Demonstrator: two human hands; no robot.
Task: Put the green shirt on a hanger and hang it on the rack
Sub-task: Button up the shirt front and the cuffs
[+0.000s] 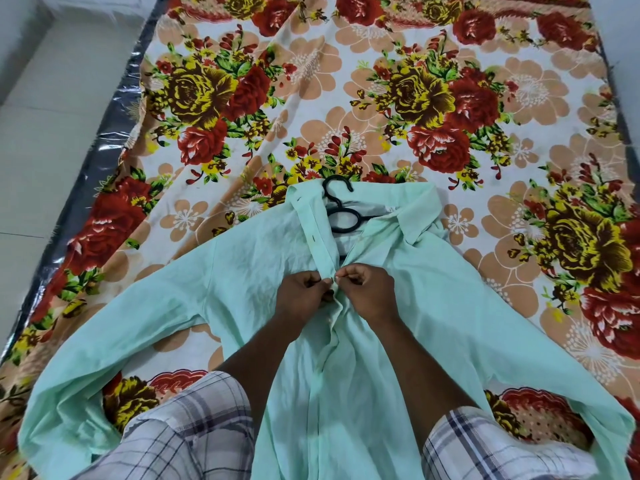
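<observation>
The pale green shirt (242,271) lies spread front-up on the bed, sleeves stretched out to both sides. A black plastic hanger (341,213) sits inside it, its hook poking out past the collar at the top. My left hand (301,292) pinches the left edge of the front placket at chest height. My right hand (367,289) pinches the right edge at the same spot, and the fingertips of both hands meet at a button. The hanger's arms are hidden under the fabric. No rack is in view.
A floral bedsheet (415,98) with red and yellow roses covers the mattress. The mattress's plastic-wrapped edge (100,147) runs down the left, with pale floor tiles (45,116) beyond. Plaid sleeves show at the bottom.
</observation>
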